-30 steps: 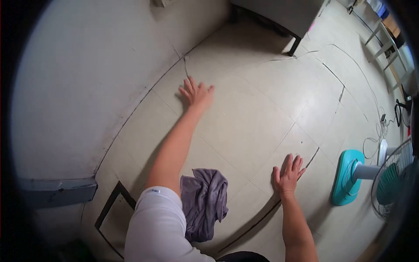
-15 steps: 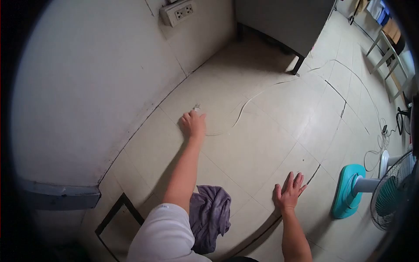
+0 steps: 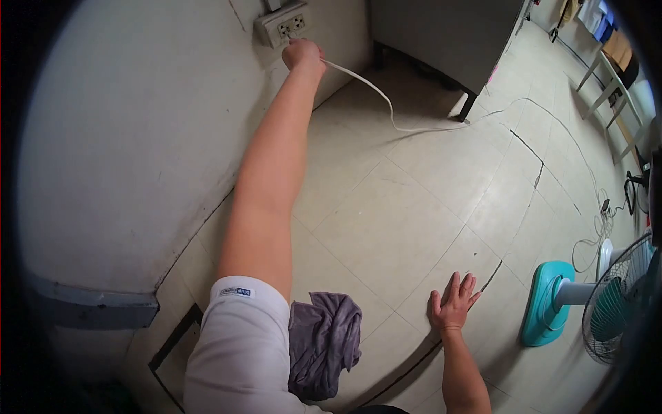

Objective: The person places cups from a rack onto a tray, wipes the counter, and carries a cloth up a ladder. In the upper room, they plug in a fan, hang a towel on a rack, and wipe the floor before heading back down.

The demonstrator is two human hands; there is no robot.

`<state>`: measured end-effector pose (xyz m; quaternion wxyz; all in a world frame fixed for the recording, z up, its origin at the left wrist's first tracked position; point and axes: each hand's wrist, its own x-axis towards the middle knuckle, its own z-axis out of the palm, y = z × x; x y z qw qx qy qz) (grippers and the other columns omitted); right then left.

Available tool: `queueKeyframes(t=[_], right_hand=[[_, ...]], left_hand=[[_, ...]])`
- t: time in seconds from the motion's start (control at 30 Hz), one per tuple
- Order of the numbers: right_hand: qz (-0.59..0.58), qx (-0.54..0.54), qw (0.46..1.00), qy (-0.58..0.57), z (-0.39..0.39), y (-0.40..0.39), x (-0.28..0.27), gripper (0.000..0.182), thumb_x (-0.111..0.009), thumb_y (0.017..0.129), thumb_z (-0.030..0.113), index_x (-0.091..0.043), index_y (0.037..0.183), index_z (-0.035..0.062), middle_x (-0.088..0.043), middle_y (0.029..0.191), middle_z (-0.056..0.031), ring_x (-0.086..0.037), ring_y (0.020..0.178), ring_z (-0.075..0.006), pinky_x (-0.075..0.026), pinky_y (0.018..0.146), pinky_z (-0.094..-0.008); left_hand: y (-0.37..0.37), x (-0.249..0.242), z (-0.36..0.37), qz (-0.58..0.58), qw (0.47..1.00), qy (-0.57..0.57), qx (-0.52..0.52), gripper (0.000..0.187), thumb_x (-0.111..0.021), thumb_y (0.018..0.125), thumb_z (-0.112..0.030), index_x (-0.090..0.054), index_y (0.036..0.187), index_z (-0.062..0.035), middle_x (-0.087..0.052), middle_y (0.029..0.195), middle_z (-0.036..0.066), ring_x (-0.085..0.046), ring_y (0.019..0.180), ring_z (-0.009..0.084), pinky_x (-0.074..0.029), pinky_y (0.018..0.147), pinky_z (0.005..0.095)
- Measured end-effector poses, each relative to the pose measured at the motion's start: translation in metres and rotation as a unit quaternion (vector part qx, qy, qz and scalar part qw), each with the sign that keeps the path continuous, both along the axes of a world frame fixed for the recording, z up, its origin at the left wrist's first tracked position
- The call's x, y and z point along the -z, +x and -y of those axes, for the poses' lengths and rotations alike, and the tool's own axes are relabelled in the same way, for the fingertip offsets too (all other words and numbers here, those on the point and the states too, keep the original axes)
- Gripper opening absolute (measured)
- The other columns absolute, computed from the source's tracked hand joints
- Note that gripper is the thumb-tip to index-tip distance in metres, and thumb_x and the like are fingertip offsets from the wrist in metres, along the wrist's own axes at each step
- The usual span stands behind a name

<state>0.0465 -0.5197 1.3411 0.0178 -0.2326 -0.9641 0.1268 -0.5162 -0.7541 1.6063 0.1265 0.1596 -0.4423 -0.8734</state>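
My left hand (image 3: pixel 303 56) is closed round the end of a white cord (image 3: pixel 369 83), just below the wall outlet (image 3: pixel 292 25). The plug itself is mostly hidden by the fingers, and I cannot tell whether it touches the sockets. From the hand the cord hangs to the floor and runs right, past the cabinet leg. My right hand (image 3: pixel 453 303) lies on the tiled floor with its fingers spread, holding nothing. Between my arms a crumpled grey-purple cloth (image 3: pixel 324 345) rests on the floor.
A grey cabinet (image 3: pixel 441 41) stands on short legs ahead. At the right are a fan with a teal base (image 3: pixel 545 303), tangled cord and a white chair (image 3: pixel 610 90). A dark-framed floor panel (image 3: pixel 157 363) lies at the lower left.
My left hand has risen from the floor to the outlet, lifting the cord's end with it. My right hand has stayed on the floor.
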Motion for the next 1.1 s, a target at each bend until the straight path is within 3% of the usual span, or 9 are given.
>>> queueKeyframes(t=[0.13, 0.23, 0.43, 0.53, 0.63, 0.73, 0.93, 1.1], right_hand=[[0.003, 0.002, 1.000, -0.008, 0.001, -0.001, -0.001, 0.085, -0.064, 0.086, 0.050, -0.032, 0.155, 0.0122, -0.019, 0.161, -0.0266, -0.014, 0.151, -0.0426, -0.002, 0.118, -0.0647], [-0.002, -0.002, 1.000, -0.004, 0.000, 0.000, 0.001, 0.085, -0.064, 0.086, 0.050, -0.031, 0.155, 0.0122, -0.019, 0.161, -0.0261, -0.014, 0.151, -0.0423, -0.002, 0.118, -0.0643], [-0.001, 0.002, 1.000, -0.005, 0.001, -0.001, -0.002, 0.086, -0.065, 0.086, 0.050, -0.031, 0.155, 0.0126, -0.018, 0.162, -0.0251, -0.014, 0.151, -0.0415, -0.002, 0.118, -0.0635], [0.002, 0.001, 1.000, 0.001, 0.000, 0.001, 0.000, 0.085, -0.064, 0.086, 0.051, -0.031, 0.156, 0.0130, -0.018, 0.162, -0.0250, -0.014, 0.151, -0.0415, -0.002, 0.118, -0.0634], [0.005, 0.003, 1.000, 0.003, 0.000, 0.000, 0.000, 0.085, -0.063, 0.087, 0.051, -0.031, 0.156, 0.0131, -0.018, 0.162, -0.0251, -0.014, 0.151, -0.0416, -0.002, 0.118, -0.0634], [0.006, 0.001, 1.000, 0.004, 0.000, -0.001, 0.000, 0.085, -0.063, 0.087, 0.052, -0.031, 0.156, 0.0131, -0.018, 0.162, -0.0252, -0.014, 0.151, -0.0417, -0.001, 0.118, -0.0636], [0.003, -0.002, 1.000, 0.002, -0.001, 0.000, 0.001, 0.086, -0.062, 0.087, 0.052, -0.030, 0.156, 0.0127, -0.018, 0.162, -0.0256, -0.014, 0.151, -0.0421, -0.002, 0.118, -0.0641], [0.009, -0.003, 1.000, 0.001, -0.001, -0.001, -0.001, 0.086, -0.063, 0.086, 0.051, -0.030, 0.156, 0.0127, -0.018, 0.162, -0.0257, -0.014, 0.151, -0.0423, -0.002, 0.117, -0.0648]], left_hand=[[-0.012, -0.008, -0.004, 0.029, 0.998, -0.001, -0.049, 0.017, -0.042, 0.100, -0.008, -0.058, 0.100, -0.0012, -0.060, 0.088, 0.009, -0.055, 0.063, 0.0202, -0.042, 0.051, 0.0317], [-0.007, -0.019, -0.006, 0.037, 0.998, -0.029, -0.030, 0.021, -0.044, 0.096, -0.005, -0.060, 0.109, -0.0005, -0.064, 0.096, 0.011, -0.060, 0.073, 0.0218, -0.046, 0.058, 0.0320], [0.005, -0.047, -0.024, 0.093, 0.972, -0.213, 0.028, 0.030, -0.044, 0.095, -0.012, -0.061, 0.115, 0.0022, -0.067, 0.109, 0.014, -0.066, 0.088, 0.0245, -0.051, 0.068, 0.0330], [-0.010, -0.040, -0.022, 0.065, 0.997, 0.011, -0.041, 0.033, -0.042, 0.096, -0.013, -0.058, 0.120, 0.0030, -0.068, 0.110, 0.013, -0.065, 0.089, 0.0258, -0.053, 0.070, 0.0344], [-0.020, -0.022, -0.022, 0.065, 0.997, -0.027, -0.038, 0.034, -0.040, 0.097, -0.012, -0.057, 0.123, 0.0031, -0.068, 0.108, 0.014, -0.066, 0.088, 0.0276, -0.053, 0.069, 0.0371], [-0.024, -0.016, -0.020, 0.052, 0.995, 0.047, -0.067, 0.033, -0.039, 0.099, -0.010, -0.056, 0.124, 0.0035, -0.066, 0.095, 0.016, -0.063, 0.073, 0.0251, -0.051, 0.060, 0.0360], [-0.018, -0.019, -0.027, -0.025, 0.991, 0.134, 0.000, 0.029, -0.033, 0.109, -0.025, -0.050, 0.098, -0.0038, -0.059, 0.080, 0.009, -0.047, 0.053, 0.0169, -0.037, 0.048, 0.0307], [-0.035, -0.012, -0.020, -0.007, 0.985, 0.170, 0.009, 0.034, -0.030, 0.109, -0.030, -0.044, 0.090, -0.0066, -0.056, 0.073, 0.006, -0.045, 0.054, 0.0173, -0.036, 0.048, 0.0309]])
